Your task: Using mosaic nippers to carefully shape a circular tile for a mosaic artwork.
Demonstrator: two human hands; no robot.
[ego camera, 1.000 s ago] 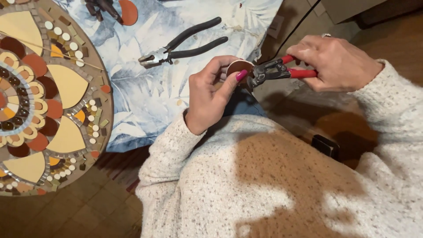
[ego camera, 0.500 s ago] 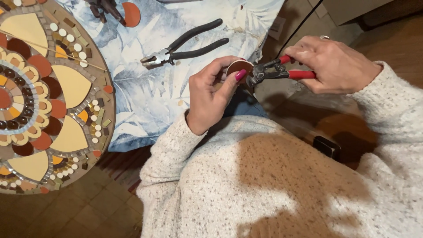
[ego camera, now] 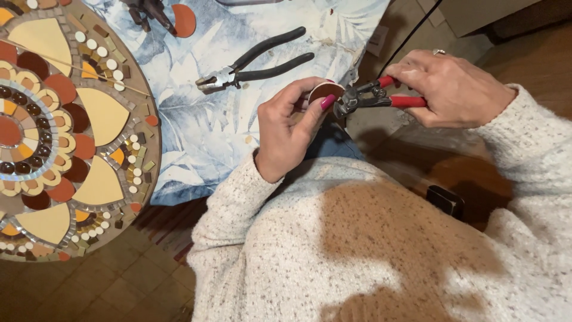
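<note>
Red-handled metal tile nippers (ego camera: 381,95) are clenched in the right hand (ego camera: 456,89), whose fingers wrap over both handles and squeeze them together. The metal head of the nippers bites on the right edge of a small round brown ceramic tile piece (ego camera: 325,92). That piece is pinched in the left hand (ego camera: 292,125), held between the thumb, with its magenta-painted nail, and the curled fingers behind it. The two hands meet at the tile, the left one just to the left of the bite, the right one just to its right. Both wrists are covered by cream speckled knit sleeves (ego camera: 250,197).

Up and to the left of the grip, a pair of black-handled pliers (ego camera: 256,62) lies flat on a pale blue cloth with a leaf pattern (ego camera: 202,125), apart from both hands. Farther up and left, at the top edge, an orange half-round tile piece (ego camera: 185,19) rests on the same cloth beside a dark tool that is only partly in view. Well to the left of the grip sits a large round mosaic panel (ego camera: 65,128), filled with cream wedge shapes, orange and dark brown rounded pieces, and small white and yellow dots. Below and to the right of the grip, a small dark rectangular object (ego camera: 445,200) rests on the brown surface; what it is cannot be told.
</note>
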